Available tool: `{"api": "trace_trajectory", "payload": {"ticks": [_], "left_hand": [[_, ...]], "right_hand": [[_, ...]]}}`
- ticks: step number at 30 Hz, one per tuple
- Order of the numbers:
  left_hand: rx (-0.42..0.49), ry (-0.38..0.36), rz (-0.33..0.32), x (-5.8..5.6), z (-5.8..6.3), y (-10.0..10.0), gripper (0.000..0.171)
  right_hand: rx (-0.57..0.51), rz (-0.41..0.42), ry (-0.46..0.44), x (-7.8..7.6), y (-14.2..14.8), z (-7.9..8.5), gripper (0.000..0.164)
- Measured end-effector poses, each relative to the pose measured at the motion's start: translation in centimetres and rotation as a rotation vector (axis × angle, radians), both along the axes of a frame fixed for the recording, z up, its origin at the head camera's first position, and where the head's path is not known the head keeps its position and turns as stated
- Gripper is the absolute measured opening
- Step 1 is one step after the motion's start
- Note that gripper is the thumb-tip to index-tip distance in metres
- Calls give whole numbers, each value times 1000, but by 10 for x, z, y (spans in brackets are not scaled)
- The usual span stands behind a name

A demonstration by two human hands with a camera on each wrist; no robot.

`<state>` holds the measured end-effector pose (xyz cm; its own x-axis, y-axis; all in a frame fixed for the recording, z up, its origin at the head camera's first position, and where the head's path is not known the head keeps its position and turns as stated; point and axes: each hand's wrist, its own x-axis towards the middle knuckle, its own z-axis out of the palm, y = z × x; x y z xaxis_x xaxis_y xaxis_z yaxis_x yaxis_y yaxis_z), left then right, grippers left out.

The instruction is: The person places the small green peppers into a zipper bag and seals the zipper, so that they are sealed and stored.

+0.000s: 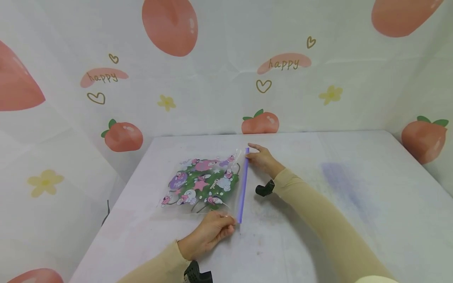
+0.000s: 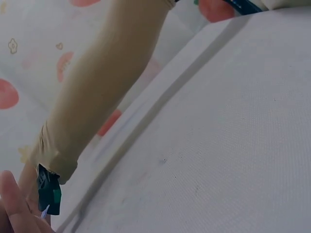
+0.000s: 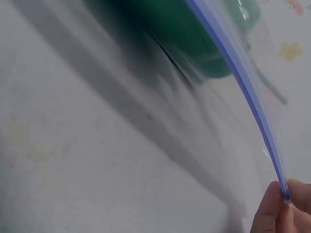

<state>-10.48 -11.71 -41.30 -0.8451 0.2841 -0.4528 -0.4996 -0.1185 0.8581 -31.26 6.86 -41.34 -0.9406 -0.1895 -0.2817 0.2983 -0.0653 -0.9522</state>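
A clear plastic zip bag (image 1: 203, 183) with pink and purple cartoon prints lies on the table, a green thing (image 3: 204, 53) with dark thin strands inside it. Along its right side runs a purple zip strip (image 1: 243, 188), which stands up off the table in the right wrist view. My right hand (image 1: 262, 160) pinches the far end of this strip between thumb and fingers (image 3: 269, 206). At the near corner my left hand (image 1: 210, 232) pinches the bag's edge by the strip's other end. In the left wrist view only part of the left hand (image 2: 19, 211) shows.
The white table (image 1: 318, 228) carries a faint purple stain (image 1: 345, 186) on the right. A white cloth wall (image 1: 212, 90) with peach prints rises behind and on the left. Dark wrist devices (image 1: 264, 188) sit at both cuffs. A thin dark cord (image 1: 106, 212) hangs by the left edge.
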Motion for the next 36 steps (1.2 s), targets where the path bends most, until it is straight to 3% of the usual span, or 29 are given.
{"api": "trace_trajectory", "payload": {"ticks": [9, 15, 18, 21, 26, 30, 36], "left_hand": [[11, -7, -12, 2, -1, 1, 8], [38, -31, -37, 2, 1, -1, 7], [95, -57, -97, 1, 6, -2, 9], [135, -91, -195, 1, 13, -3, 24], [111, -121, -390, 3, 28, -5, 49], [48, -35, -488, 3, 43, -7, 50], [-131, 260, -461, -10, 72, -21, 51]], "right_hand": [[-5, -17, 4, -7, 2, -4, 59], [43, -26, -31, -1, 1, 1, 61], [60, -18, -56, 6, 1, 4, 64], [57, 31, -74, 17, 1, 6, 66], [105, 129, -118, 38, 5, 8, 69], [122, 175, -105, 50, 11, 10, 72], [124, 185, 6, 59, 22, 9, 69]]}}
